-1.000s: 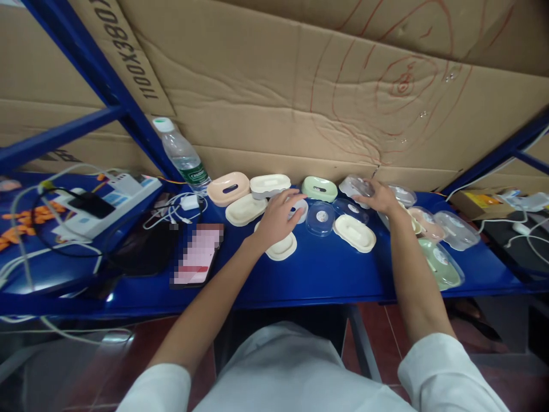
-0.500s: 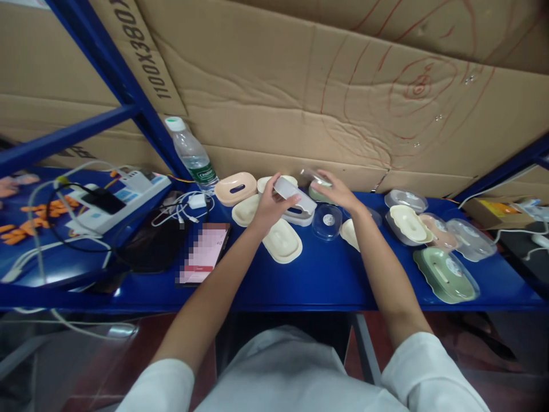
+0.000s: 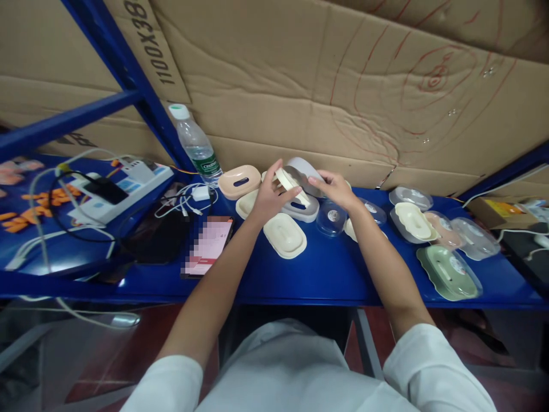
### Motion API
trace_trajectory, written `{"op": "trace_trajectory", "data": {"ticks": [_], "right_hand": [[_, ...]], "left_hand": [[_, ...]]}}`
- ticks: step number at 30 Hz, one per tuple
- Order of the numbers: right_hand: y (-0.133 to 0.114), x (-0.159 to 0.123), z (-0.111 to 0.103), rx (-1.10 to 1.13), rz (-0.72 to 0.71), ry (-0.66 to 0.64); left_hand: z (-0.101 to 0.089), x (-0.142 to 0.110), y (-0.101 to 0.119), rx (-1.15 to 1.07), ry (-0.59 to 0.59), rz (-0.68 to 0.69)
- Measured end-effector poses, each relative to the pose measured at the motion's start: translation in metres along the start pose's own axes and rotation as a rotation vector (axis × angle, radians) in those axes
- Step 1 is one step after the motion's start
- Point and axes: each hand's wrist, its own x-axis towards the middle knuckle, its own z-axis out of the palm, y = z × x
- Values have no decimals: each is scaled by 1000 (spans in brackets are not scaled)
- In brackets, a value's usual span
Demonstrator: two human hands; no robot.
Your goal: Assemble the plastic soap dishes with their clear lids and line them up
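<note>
My left hand (image 3: 269,201) is closed on a cream oval soap dish tray (image 3: 293,186), held tilted between thumb and fingers. My right hand (image 3: 337,187) grips the right end of a pale grey oval soap box part (image 3: 302,168), touching or just behind the tray; I cannot tell which. Below them lies a whitish slotted soap box base (image 3: 302,213). A clear lid (image 3: 331,218) with a round label sits to its right. Nearer me is another cream tray (image 3: 285,236). Left of my hands are a peach slotted base (image 3: 239,182) and a cream dish (image 3: 246,205), partly covered.
On the blue table (image 3: 317,280), a phone (image 3: 210,245), white cables and a water bottle (image 3: 198,150) stand left. Several soap boxes, including a green one (image 3: 448,273), lie right. A cardboard wall (image 3: 274,86) closes the back; a power strip (image 3: 115,200) is far left.
My right hand, blurred with a clear-looking piece before, now grips the pale grey part beside my left hand. The piece in my left hand now shows a cream rim and is tilted differently.
</note>
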Motion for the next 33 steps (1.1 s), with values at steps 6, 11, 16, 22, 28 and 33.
{"op": "trace_trajectory", "data": {"ticks": [6, 11, 16, 22, 28, 33], "right_hand": [[9, -2, 3, -557, -134, 40], [4, -5, 3, -781, -89, 51], [-4, -15, -15, -782, -33, 114], [-2, -66, -47, -755, 60, 155], [33, -146, -111, -978, 840, 608], [53, -161, -117, -972, 1095, 480]], "left_hand": [[-39, 10, -6, 306, 325, 93], [-43, 0, -9, 683, 313, 34], [-15, -13, -7, 792, 185, 30], [6, -26, 12, 906, 70, 51], [32, -39, 19, 874, -79, 116], [39, -42, 24, 896, -127, 197]]}}
